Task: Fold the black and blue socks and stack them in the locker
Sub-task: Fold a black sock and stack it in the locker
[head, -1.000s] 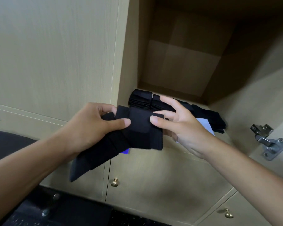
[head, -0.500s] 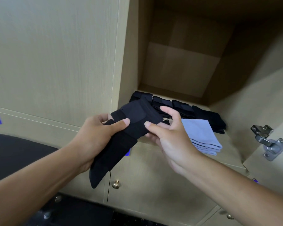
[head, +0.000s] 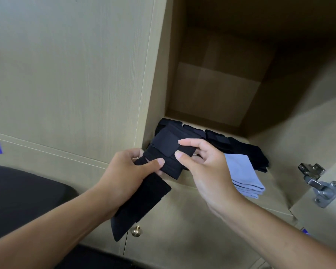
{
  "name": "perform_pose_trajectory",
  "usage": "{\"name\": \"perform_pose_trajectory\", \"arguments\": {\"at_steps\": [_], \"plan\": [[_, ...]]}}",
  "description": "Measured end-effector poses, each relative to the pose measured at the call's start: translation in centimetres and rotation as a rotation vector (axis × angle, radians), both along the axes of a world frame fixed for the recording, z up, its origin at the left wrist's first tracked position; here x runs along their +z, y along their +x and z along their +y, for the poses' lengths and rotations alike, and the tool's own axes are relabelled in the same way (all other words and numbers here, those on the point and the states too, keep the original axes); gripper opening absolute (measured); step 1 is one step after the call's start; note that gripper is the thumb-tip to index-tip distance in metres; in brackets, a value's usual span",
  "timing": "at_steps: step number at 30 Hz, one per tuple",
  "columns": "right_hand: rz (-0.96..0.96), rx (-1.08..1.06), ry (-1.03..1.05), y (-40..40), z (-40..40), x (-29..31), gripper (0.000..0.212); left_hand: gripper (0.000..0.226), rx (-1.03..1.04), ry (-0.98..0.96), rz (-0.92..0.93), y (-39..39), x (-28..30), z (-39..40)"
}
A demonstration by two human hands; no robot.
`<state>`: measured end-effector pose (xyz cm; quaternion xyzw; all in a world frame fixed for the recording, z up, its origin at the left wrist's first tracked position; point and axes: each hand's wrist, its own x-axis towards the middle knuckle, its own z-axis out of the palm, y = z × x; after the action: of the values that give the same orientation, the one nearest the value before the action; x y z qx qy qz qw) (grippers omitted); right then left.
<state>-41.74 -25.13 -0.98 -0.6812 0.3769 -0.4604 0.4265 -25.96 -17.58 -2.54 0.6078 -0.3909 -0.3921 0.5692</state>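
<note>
Black sock [head: 163, 158], mid-fold, held before the locker [head: 211, 90] opening. Left hand [head: 124, 171] pinches its middle; right hand [head: 200, 162] pinches the folded-over flap. Folded black socks [head: 246, 152] and blue socks [head: 244, 175] lie inside. Next: fold the hanging tail, then stack.

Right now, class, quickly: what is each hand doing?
Left hand: grips the long black fabric sock mid-length.
Right hand: pinches that sock's folded upper end, thumb and fingers.

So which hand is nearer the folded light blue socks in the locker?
Right. The right hand sits directly beside the light blue socks; the left hand is farther away.
</note>
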Motion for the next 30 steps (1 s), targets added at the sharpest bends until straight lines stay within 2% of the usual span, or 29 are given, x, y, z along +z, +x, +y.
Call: {"name": "perform_pose_trajectory", "arguments": {"at_steps": [6,10,13,22,30], "plan": [[-0.026,-0.066,-0.020,-0.2,-3.7,1.9,0.021,0.028,0.107,0.018,-0.068,1.1,-0.5,-0.7],[-0.059,-0.107,0.129,0.3,-8.1,2.1,0.021,0.028,0.183,0.041,-0.297,2.0,-1.0,-1.1],[-0.088,-0.080,0.232,1.1,-11.7,2.0,0.021,0.027,0.208,0.056,-0.390,2.2,-1.2,-1.2],[0.033,-0.090,0.301,5.3,-18.4,2.8,0.030,0.026,0.206,0.063,-0.456,2.7,-1.7,-1.6],[0.140,-0.079,0.294,7.5,-20.8,2.7,0.035,0.024,0.191,0.071,-0.472,3.1,-2.1,-1.9]]}}
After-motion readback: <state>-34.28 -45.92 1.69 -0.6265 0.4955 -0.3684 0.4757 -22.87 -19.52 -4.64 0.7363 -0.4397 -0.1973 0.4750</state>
